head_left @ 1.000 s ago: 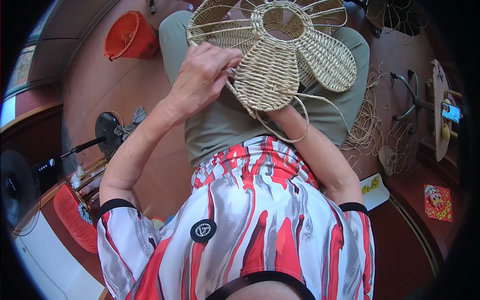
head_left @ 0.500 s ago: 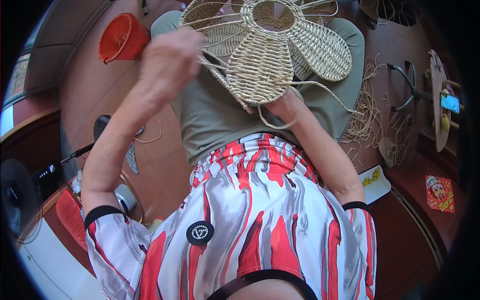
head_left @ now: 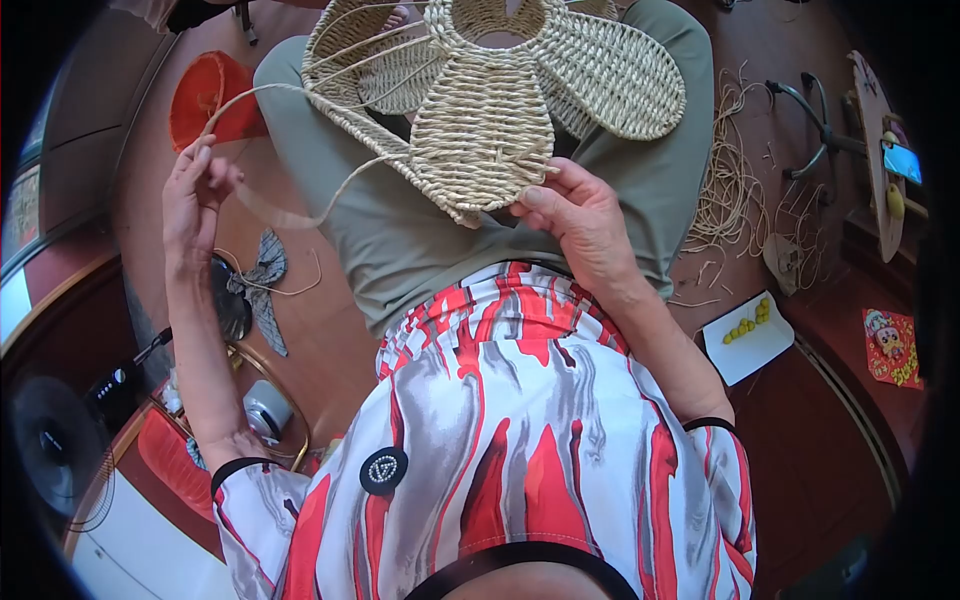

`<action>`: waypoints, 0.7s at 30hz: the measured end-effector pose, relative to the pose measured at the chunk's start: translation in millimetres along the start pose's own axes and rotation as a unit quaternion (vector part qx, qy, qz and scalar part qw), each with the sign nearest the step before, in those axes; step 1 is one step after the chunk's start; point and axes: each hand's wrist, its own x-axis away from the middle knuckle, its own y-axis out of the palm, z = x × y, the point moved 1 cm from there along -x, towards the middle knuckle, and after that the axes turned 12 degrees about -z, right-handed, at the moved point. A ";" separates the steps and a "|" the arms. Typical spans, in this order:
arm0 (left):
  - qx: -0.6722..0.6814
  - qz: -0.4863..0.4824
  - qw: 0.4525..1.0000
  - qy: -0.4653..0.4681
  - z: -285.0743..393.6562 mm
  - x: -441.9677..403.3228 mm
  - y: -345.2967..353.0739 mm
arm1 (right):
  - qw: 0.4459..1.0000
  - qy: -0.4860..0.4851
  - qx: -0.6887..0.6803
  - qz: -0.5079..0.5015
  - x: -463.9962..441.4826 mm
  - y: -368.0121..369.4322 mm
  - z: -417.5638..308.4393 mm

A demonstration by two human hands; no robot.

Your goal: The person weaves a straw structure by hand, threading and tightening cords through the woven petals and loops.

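A woven straw piece with petal-shaped panels round a ring opening rests on my lap. Out to its left, my left hand pinches a straw cord, which arcs over to the piece's left edge. Part of that cord is blurred by motion below the hand. My right hand grips the lower right edge of the front panel between thumb and fingers.
An orange bucket stands on the floor at the upper left. Loose cord lies in a heap right of my knee, near a white tray with yellow items. A fan is at the left edge.
My left hand has moved away to the left and down, drawing the cord out. My right hand has come out from beneath the panel to its lower right edge. The piece has shifted left.
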 end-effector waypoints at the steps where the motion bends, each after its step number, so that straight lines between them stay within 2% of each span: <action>1: 0.030 -0.078 0.996 0.013 7.6 2.9 -14.8 | 1.000 0.008 0.021 0.014 -0.7 -1.8 1.9; 3: 0.085 -0.227 0.969 0.040 27.3 4.4 -76.6 | 0.999 -0.021 0.038 0.031 2.8 -1.8 3.8; 4: -0.046 -0.053 0.995 0.074 35.5 1.7 -115.3 | 0.998 -0.035 0.046 0.035 5.0 1.3 4.7; 6: -0.228 0.153 0.958 0.087 51.4 16.5 -131.0 | 0.995 -0.074 0.060 0.036 9.2 -0.4 3.5; 8: -0.237 0.101 0.966 -0.009 64.3 25.1 -118.1 | 0.992 -0.111 0.058 0.032 9.7 0.8 -1.6; 9: -0.238 0.071 0.967 -0.059 68.8 26.5 -109.6 | 0.987 -0.118 0.108 0.027 10.5 2.0 -4.3; 10: -0.264 0.000 0.961 -0.080 68.6 21.6 -109.7 | 0.979 -0.129 0.157 0.027 10.4 3.7 -6.3; 13: -0.489 -0.171 0.853 -0.068 50.2 11.9 -124.3 | 0.966 -0.123 0.227 0.032 13.0 3.1 -11.0; 14: -0.474 -0.164 0.864 -0.038 58.6 20.0 -99.4 | 0.964 -0.113 0.240 0.026 11.6 0.1 -12.8; 16: -0.306 -0.023 0.951 0.023 67.3 15.4 -118.9 | 0.973 -0.114 0.199 0.020 8.6 -6.8 -10.5; 17: -0.217 0.045 0.973 0.056 72.3 10.0 -126.5 | 0.977 -0.117 0.177 0.020 8.5 -8.2 -8.8; 19: -0.325 0.110 0.938 0.040 44.7 -6.5 -125.4 | 0.972 -0.122 0.201 0.026 15.5 -6.5 -7.4; 21: -0.407 0.092 0.908 0.028 15.1 -36.3 -120.2 | 0.967 -0.144 0.209 0.027 20.5 -5.3 -8.5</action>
